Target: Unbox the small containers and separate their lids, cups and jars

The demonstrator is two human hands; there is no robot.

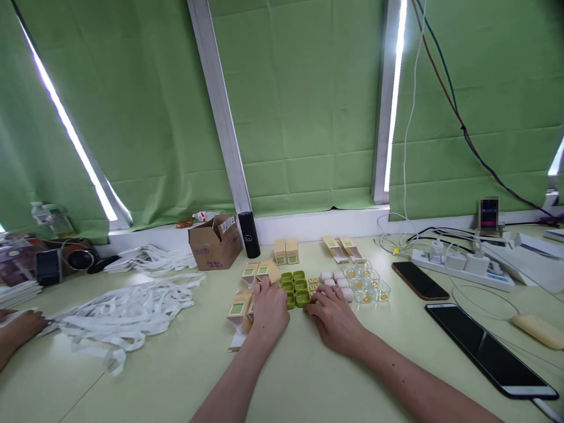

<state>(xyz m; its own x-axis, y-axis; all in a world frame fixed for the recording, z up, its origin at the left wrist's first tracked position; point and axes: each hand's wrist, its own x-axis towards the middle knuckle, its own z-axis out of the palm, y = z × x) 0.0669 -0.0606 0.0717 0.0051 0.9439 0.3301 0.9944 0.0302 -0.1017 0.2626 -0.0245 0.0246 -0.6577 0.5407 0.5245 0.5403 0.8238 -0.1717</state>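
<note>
My left hand [269, 306] has its fingers curled beside the left edge of a group of small green square cups [299, 281], over some folded kraft cardboard boxes [238, 309]. Its fingertips are partly hidden, so what they hold cannot be made out. My right hand [335, 317] rests low with fingers apart and bent, just right of the green cups. Its fingertips are close to small gold-coloured pieces [312, 282] and pale pink blocks [326, 275]. To the right of these stand clear cups with yellow centres [367, 282].
White ribbon strips [132, 311] are heaped at left, beside another person's hand [29, 326]. Behind stand a brown carton [215, 244], a black cylinder [249, 235] and kraft boxes [286, 251]. Phones [489, 349] and a power strip [462, 269] with cables lie at right.
</note>
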